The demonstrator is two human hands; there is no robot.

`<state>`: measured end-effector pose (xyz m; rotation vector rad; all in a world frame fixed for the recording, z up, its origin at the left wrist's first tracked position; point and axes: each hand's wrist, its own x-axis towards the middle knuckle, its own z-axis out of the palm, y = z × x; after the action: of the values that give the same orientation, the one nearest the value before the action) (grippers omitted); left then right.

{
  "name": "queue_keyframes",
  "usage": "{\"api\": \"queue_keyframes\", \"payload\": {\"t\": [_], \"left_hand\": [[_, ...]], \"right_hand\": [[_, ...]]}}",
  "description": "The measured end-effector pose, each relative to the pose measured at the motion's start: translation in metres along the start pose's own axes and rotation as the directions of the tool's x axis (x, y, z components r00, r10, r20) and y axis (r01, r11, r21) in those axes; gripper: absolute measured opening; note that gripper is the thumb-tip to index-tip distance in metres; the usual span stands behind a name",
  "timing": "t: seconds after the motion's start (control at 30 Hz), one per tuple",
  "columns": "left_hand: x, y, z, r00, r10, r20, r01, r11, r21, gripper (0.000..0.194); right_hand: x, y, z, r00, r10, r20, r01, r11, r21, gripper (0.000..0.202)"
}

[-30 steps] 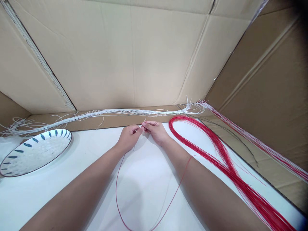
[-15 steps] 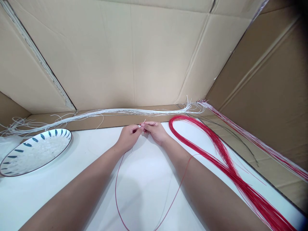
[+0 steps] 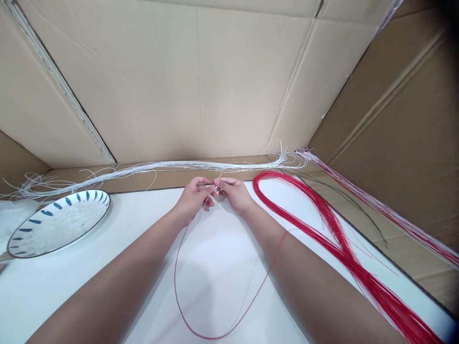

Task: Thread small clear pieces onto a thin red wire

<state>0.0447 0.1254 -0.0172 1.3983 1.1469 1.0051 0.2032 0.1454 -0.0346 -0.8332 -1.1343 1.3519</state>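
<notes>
My left hand (image 3: 196,197) and my right hand (image 3: 234,193) meet near the table's far edge, fingertips nearly touching. A single red wire (image 3: 175,282) comes out beneath my left hand, loops down over the table and rises to my right forearm. My left thumb and index finger are pinched together on the wire, with a thin pale length showing below them. Between my right thumb and forefinger a small pale tip (image 3: 220,176) sticks up, seemingly a wire end. Whether it belongs to the red wire I cannot tell. Right of my forearm lies a folded bundle of red wires (image 3: 304,223).
An oval plate (image 3: 101,212) with blue marks holds small whitish pieces at left, beside a clear plastic bag (image 3: 17,212). White wires (image 3: 172,166) stretch along the back. Red and white wires (image 3: 387,210) lie along the right cardboard wall (image 3: 405,129); dark wires (image 3: 355,199) lie nearby.
My left fingers have shifted up and spread a little, and the hands are slightly farther apart. The bottom of the red wire's loop has come up into view. The whole view has shifted slightly.
</notes>
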Motion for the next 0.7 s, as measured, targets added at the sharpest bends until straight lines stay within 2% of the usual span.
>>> {"api": "queue_keyframes", "payload": {"t": [0.1, 0.17, 0.23, 0.33, 0.4, 0.5, 0.6, 0.7], "left_hand": [[-0.007, 0.018, -0.008, 0.999, -0.015, 0.035, 0.015, 1.0, -0.001, 0.029], [-0.015, 0.034, -0.02, 0.999, 0.014, 0.05, -0.015, 0.999, 0.031, 0.03], [-0.022, 0.05, -0.035, 0.997, 0.063, 0.038, -0.066, 0.994, 0.086, 0.032], [-0.029, 0.072, -0.061, 0.986, 0.157, -0.055, -0.145, 0.973, 0.178, 0.031], [-0.028, 0.087, -0.075, 0.967, 0.219, -0.129, -0.186, 0.956, 0.227, 0.029], [-0.021, 0.109, -0.089, 0.936, 0.294, -0.194, -0.236, 0.933, 0.273, 0.025], [-0.011, 0.129, -0.095, 0.912, 0.348, -0.215, -0.276, 0.912, 0.302, 0.02], [0.0, 0.141, -0.104, 0.881, 0.398, -0.256, -0.309, 0.893, 0.327, 0.018]], "right_hand": [[0.005, -0.012, -0.004, 0.982, -0.114, -0.151, 0.123, 0.991, 0.05, 0.032], [0.008, -0.034, -0.007, 0.942, -0.204, -0.267, 0.237, 0.967, 0.098, 0.033], [0.005, -0.066, -0.01, 0.89, -0.286, -0.356, 0.351, 0.927, 0.132, 0.034], [-0.012, -0.125, -0.011, 0.811, -0.41, -0.417, 0.508, 0.848, 0.154, 0.035], [-0.031, -0.161, -0.008, 0.742, -0.536, -0.402, 0.627, 0.767, 0.135, 0.033], [-0.058, -0.201, 0.001, 0.624, -0.736, -0.264, 0.769, 0.637, 0.041, 0.017], [-0.077, -0.225, 0.011, 0.538, -0.827, -0.163, 0.833, 0.551, -0.047, 0.016], [-0.089, -0.242, 0.015, 0.495, -0.862, -0.108, 0.859, 0.504, -0.093, 0.019]]}}
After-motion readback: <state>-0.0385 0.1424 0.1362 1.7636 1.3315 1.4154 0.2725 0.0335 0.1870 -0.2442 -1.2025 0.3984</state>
